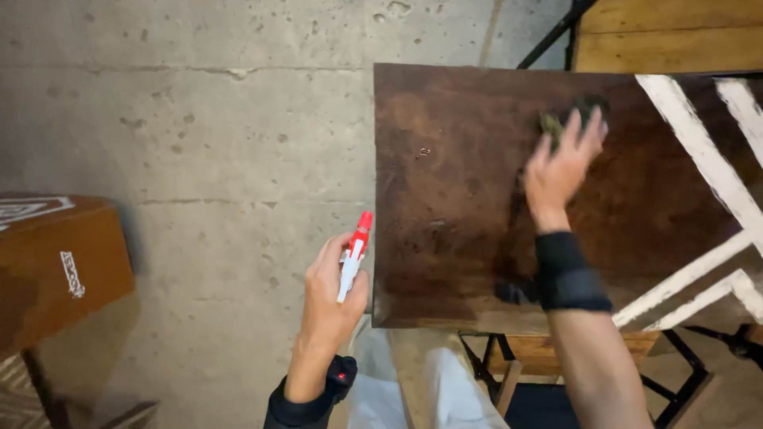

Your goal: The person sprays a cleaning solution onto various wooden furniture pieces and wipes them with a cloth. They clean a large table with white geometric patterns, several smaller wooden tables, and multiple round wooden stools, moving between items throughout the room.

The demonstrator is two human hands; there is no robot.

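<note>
My right hand (pixel 559 165) presses flat on a dark green scrub pad (pixel 574 115), mostly hidden under my fingers, on a dark brown wooden tabletop (pixel 461 199) with white painted stripes at its right side. My left hand (pixel 330 295) is beside the table's left edge, over the floor, and grips a spray bottle's red and white nozzle (pixel 355 253); the bottle's body is hidden behind the hand. A black band wraps each wrist.
A concrete floor (pixel 199 119) spreads to the left. A brown wooden box (pixel 56 262) with white markings stands at the far left. Another wooden table (pixel 668 36) with black metal legs sits at the top right. Black table legs show below the tabletop.
</note>
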